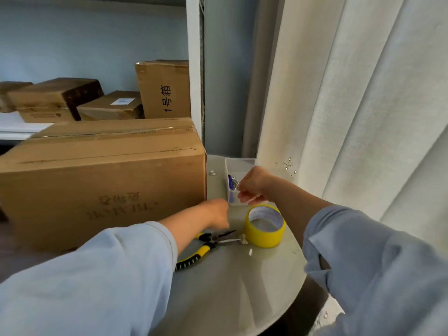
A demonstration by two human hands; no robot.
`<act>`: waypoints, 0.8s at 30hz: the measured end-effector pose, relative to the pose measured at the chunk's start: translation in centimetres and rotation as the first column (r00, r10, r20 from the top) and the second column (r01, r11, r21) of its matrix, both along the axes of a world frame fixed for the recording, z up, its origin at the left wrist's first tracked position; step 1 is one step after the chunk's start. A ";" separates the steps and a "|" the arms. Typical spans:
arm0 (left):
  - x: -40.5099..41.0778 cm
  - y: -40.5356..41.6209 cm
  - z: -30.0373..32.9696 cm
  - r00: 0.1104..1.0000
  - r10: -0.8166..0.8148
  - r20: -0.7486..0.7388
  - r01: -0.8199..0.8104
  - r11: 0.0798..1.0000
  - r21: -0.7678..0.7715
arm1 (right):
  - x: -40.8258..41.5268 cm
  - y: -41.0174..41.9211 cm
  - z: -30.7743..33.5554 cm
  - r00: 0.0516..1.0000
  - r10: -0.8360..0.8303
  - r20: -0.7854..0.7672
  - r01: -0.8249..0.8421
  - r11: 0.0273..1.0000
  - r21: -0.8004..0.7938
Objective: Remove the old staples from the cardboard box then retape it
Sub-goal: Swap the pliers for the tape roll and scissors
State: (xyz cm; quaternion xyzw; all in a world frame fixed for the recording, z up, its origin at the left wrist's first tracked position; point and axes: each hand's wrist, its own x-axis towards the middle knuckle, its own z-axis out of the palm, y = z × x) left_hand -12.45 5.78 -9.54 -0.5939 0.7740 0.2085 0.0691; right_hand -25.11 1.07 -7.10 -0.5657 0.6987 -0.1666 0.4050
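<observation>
The cardboard box (101, 180) stands at the left of the desk (230, 282), flaps closed, with a glossy strip along the top seam that looks like tape already there; no staples can be made out on the faces in view, so whether any are out yet cannot be told. By my reading the retaping is not begun, since the yellow tape roll (265, 226) stands untouched on the desk just right of the box, and the yellow-handled pliers (206, 246) lie loose beside it. The right hand (252, 186) is curled at the near rim of a small clear tray (238, 163), seemingly pinching it or something tiny. The left hand (215, 212) is clenched by the box's lower corner; what it holds cannot be told. More boxes (80, 100) crowd the shelf behind, a curtain (363, 105) hangs at right
</observation>
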 end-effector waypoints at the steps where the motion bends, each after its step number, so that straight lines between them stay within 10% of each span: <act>1: 0.4 0.7 -0.3 0.998 -0.028 0.065 0.028 1.000 -0.001 | 0.3 0.8 0.0 0.998 0.042 -0.035 -0.041 0.998 0.043; 18: 3.2 5.9 -2.2 0.967 -0.033 0.254 0.052 0.996 -0.071 | 1.1 6.5 2.1 0.984 0.126 -0.125 -0.119 0.991 0.061; 24: 2.6 4.5 1.2 0.994 0.052 -0.099 -0.065 0.989 -0.132 | -0.3 6.0 2.7 0.992 -0.117 0.055 0.121 0.988 -0.094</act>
